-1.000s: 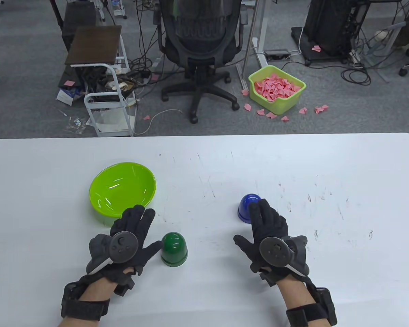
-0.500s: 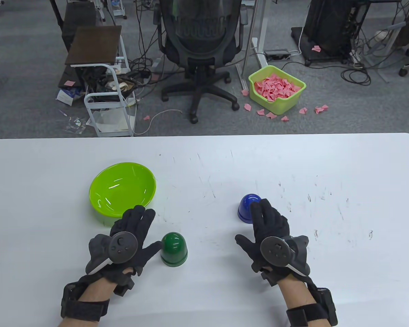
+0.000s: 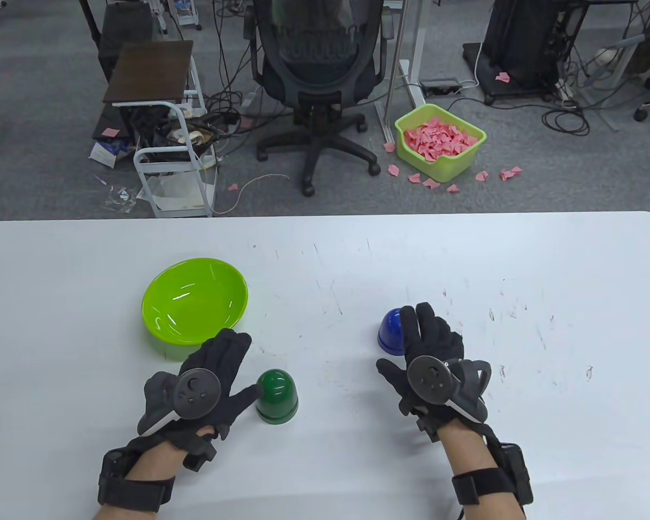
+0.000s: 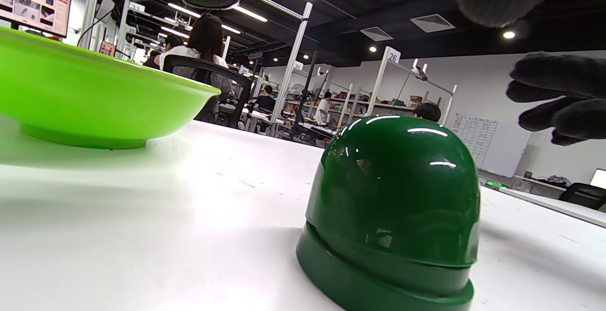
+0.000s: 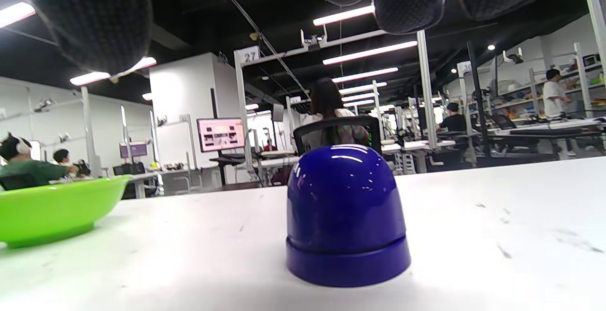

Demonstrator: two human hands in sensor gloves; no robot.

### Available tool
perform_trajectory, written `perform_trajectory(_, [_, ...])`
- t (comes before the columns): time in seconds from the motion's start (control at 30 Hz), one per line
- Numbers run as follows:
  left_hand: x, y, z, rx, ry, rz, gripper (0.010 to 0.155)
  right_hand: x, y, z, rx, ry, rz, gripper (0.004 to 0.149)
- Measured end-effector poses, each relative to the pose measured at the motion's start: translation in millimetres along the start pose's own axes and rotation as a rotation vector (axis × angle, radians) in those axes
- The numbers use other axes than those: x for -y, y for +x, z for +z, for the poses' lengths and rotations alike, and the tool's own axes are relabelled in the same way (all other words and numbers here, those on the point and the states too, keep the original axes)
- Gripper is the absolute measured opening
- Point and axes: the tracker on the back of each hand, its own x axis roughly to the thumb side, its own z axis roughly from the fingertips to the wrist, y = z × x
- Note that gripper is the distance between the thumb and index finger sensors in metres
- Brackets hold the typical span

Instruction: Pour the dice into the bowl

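Note:
A lime green bowl (image 3: 195, 300) stands on the white table (image 3: 325, 260) at the left; it also shows in the left wrist view (image 4: 85, 98) and the right wrist view (image 5: 52, 214). A green dome-shaped dice cup (image 3: 275, 395) stands mouth-down on its base; it fills the left wrist view (image 4: 393, 216). A blue dice cup (image 3: 391, 331) stands the same way to the right (image 5: 345, 218). My left hand (image 3: 216, 374) lies open and flat beside the green cup, thumb near it. My right hand (image 3: 425, 346) is open, fingers over the blue cup's right side. No dice show.
Beyond the table's far edge are an office chair (image 3: 317, 81), a white cart (image 3: 168, 141) and a green bin of pink paper (image 3: 440, 141) on the floor. The table surface has scuff marks.
My right hand has moved forward, fingers now reaching alongside and over the blue cup. My left hand has shifted slightly forward and right. The cups and bowl have not moved.

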Motion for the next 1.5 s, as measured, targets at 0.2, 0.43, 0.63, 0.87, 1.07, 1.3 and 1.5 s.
perform_trajectory(0.2, [1, 1, 0, 0.010, -0.005, 0.003, 0.087, -14, 2, -40, -0.126, 0.176, 0.054, 0.102])
perform_trajectory(0.43, [0, 0, 0, 0.010, -0.011, 0.025, 0.087, -43, -2, -72, -0.263, 0.330, 0.120, 0.105])
perform_trajectory(0.63, [-1, 0, 0, 0.010, -0.017, 0.032, 0.087, -62, -10, -89, -0.372, 0.405, 0.145, 0.106])
perform_trajectory(0.87, [-1, -2, -1, 0.005, -0.028, 0.047, 0.087, -80, -17, -94, -0.434, 0.425, 0.126, 0.096])
perform_trajectory(1.07, [-2, -5, -1, -0.004, -0.025, 0.065, 0.086, -87, -18, -95, -0.473, 0.379, 0.103, 0.094])
perform_trajectory(1.3, [0, -4, -1, 0.006, -0.033, 0.066, 0.086, -93, -11, -96, -0.480, 0.371, 0.190, 0.102])
perform_trajectory(1.5, [1, -3, 0, 0.013, -0.036, 0.071, 0.087, -93, -8, -96, -0.479, 0.343, 0.209, 0.103])
